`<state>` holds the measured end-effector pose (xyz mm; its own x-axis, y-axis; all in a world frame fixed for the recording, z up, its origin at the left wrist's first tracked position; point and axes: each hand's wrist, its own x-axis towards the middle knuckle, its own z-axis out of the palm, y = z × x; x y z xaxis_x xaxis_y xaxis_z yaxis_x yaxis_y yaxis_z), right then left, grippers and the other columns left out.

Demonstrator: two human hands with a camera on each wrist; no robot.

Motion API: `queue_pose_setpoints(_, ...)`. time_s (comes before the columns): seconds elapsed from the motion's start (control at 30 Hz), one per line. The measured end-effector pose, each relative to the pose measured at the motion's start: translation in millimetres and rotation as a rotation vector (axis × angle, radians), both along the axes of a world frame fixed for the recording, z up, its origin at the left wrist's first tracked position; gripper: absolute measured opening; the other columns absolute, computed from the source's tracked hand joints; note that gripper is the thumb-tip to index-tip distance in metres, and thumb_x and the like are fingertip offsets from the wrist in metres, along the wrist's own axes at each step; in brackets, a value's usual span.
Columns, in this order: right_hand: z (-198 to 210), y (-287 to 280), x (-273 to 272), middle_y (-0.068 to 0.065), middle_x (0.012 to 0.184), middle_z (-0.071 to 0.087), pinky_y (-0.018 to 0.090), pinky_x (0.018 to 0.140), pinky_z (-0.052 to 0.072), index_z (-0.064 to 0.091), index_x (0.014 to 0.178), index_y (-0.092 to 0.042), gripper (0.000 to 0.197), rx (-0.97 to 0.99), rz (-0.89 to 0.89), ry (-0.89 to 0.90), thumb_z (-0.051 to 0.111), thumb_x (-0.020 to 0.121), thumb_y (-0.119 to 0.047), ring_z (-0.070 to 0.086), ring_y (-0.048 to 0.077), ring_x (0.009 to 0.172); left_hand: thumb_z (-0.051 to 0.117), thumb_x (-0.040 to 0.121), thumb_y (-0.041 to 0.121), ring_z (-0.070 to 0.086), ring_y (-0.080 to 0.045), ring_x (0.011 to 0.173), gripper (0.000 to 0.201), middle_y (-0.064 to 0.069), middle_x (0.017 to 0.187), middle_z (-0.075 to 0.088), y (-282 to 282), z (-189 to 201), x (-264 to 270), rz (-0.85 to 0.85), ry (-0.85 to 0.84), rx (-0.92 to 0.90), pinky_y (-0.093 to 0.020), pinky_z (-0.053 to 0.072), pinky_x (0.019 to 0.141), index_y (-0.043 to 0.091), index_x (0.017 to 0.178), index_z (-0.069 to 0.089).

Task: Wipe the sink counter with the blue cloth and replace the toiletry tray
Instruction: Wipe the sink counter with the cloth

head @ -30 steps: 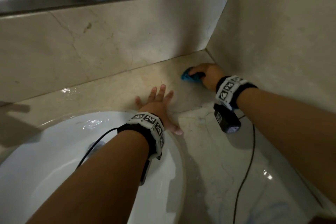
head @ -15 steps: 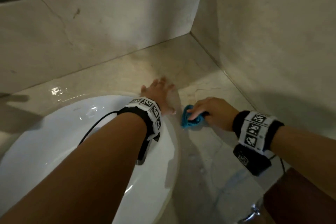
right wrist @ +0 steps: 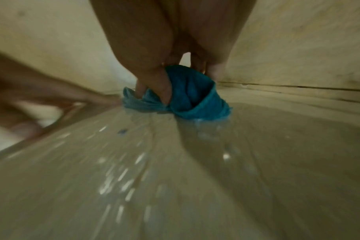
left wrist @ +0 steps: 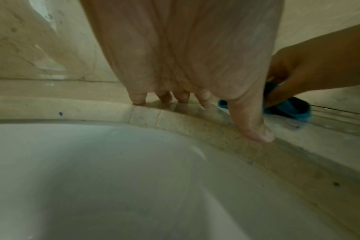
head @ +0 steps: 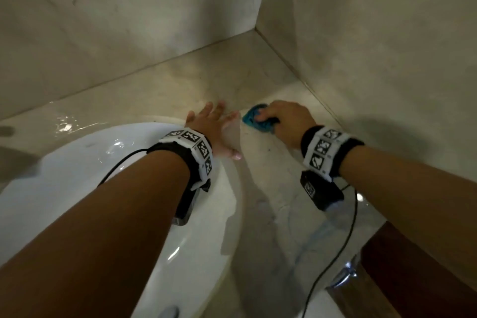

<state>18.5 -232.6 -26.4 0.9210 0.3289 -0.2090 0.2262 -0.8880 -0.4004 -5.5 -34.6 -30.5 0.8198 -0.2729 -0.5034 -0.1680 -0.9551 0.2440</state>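
A bunched blue cloth (head: 254, 118) lies on the beige marble counter (head: 180, 85) right of the sink. My right hand (head: 284, 121) grips the blue cloth (right wrist: 187, 97) with curled fingers and holds it down on the wet stone. My left hand (head: 214, 129) rests flat on the counter at the rim of the white sink (head: 77, 188), fingers spread, its fingertips (left wrist: 138, 99) on the stone and the thumb pointing toward the cloth (left wrist: 294, 110). The two hands are nearly touching. No toiletry tray is in view.
Marble walls (head: 374, 33) close the counter at the back and on the right, meeting in a corner. Water drops shine on the stone (right wrist: 117, 175). A dark wooden edge (head: 413, 266) and a metal handle (head: 346, 275) sit at the lower right. Cables trail from both wristbands.
My right hand dragged the cloth from the far corner back toward me, then pushed it slightly forward again beside the left hand. The left hand has stayed planted on the counter.
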Motion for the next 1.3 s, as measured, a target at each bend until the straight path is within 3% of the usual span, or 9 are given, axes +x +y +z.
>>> queue_pose_setpoints(0.23,9.1,-9.6,-91.6,0.001,0.116,0.066,0.014,0.084,0.032,0.071,0.106,-0.022,0.033,-0.010,0.231,0.157,0.060,0.082,-0.002,0.058,0.023,0.106,0.060,0.077,0.065,-0.009,-0.024,0.147,0.100,0.001,0.159,-0.017,-0.6,4.8,-6.8,-0.009,-0.008,0.023,-0.049,0.005,0.119,0.035,0.151,-0.001)
queue_pose_setpoints(0.33,19.4,-6.2,-81.6,0.005,0.119,0.064,0.020,0.093,0.040,0.070,0.108,-0.017,0.038,0.131,0.107,0.239,0.053,0.082,0.005,0.058,0.022,0.108,0.056,0.081,0.063,-0.008,-0.024,0.147,0.095,0.000,0.159,-0.016,0.2,4.8,-10.6,-0.016,-0.023,0.035,-0.048,0.005,0.119,0.034,0.151,-0.002)
queue_pose_setpoints(0.4,21.1,-0.1,-60.5,0.008,0.121,0.063,0.025,0.097,0.041,0.068,0.111,-0.016,0.041,0.198,-0.027,0.107,0.049,0.082,0.006,0.057,0.024,0.110,0.057,0.085,0.055,-0.008,-0.023,0.147,0.089,0.001,0.159,-0.014,2.0,3.8,-8.2,-0.007,-0.023,0.008,-0.047,0.005,0.118,0.035,0.151,0.001)
queue_pose_setpoints(0.57,7.5,21.6,-24.8,0.012,0.128,0.056,0.031,0.103,0.038,0.060,0.123,-0.018,0.043,0.026,-0.066,-0.003,0.052,0.084,-0.002,0.051,0.031,0.117,0.056,0.087,0.052,-0.009,-0.024,0.147,0.082,0.001,0.159,-0.014,2.5,0.4,-6.3,-0.003,-0.028,-0.010,-0.048,0.004,0.119,0.039,0.150,0.004)
queue_pose_setpoints(0.83,5.6,7.6,-91.8,0.009,0.102,0.065,0.031,0.078,0.037,0.072,0.100,-0.017,0.033,0.024,0.295,0.027,0.064,0.074,0.001,0.055,0.034,0.092,0.055,0.086,0.054,-0.010,-0.023,0.147,0.086,0.004,0.159,-0.016,3.8,-3.3,-3.6,0.000,-0.016,0.024,-0.048,0.002,0.118,0.040,0.149,-0.002)
queue_pose_setpoints(0.93,9.3,-9.5,-108.1,0.003,0.104,0.066,0.014,0.080,0.034,0.072,0.101,-0.020,0.042,-0.011,0.361,0.150,0.056,0.075,0.010,0.052,0.019,0.094,0.057,0.086,0.049,-0.002,-0.027,0.147,0.084,-0.002,0.160,-0.010,-6.1,1.3,-3.9,0.014,-0.028,0.059,-0.048,0.011,0.117,0.033,0.151,0.005)
queue_pose_setpoints(1.03,17.7,-22.5,-99.4,0.010,0.108,0.067,-0.003,0.082,0.031,0.073,0.101,-0.012,0.048,0.145,0.227,0.201,0.050,0.071,0.018,0.058,0.016,0.098,0.056,0.087,0.048,0.002,-0.029,0.147,0.083,-0.006,0.160,-0.008,-26.0,7.0,-10.9,-0.037,-0.054,0.079,-0.046,0.016,0.117,0.029,0.151,0.007)
queue_pose_setpoints(1.17,11.3,-54.9,-64.8,0.017,0.125,0.058,0.021,0.096,0.034,0.065,0.116,-0.010,0.045,0.069,-0.216,-0.058,0.046,0.081,0.012,0.053,0.031,0.115,0.062,0.079,0.058,-0.012,-0.031,0.146,0.098,-0.003,0.158,-0.017,-39.5,-0.3,-27.3,-0.130,0.014,0.057,-0.050,0.006,0.118,0.033,0.151,-0.001)
queue_pose_setpoints(1.3,1.3,-67.0,-55.6,0.015,0.141,0.043,0.034,0.105,0.034,0.053,0.130,-0.018,0.045,-0.187,-0.407,0.021,0.047,0.088,-0.001,0.046,0.037,0.123,0.066,0.075,0.060,-0.011,-0.031,0.146,0.103,-0.004,0.158,-0.016,-35.3,-0.9,-31.9,-0.156,-0.039,0.057,-0.051,0.005,0.117,0.033,0.151,0.000)
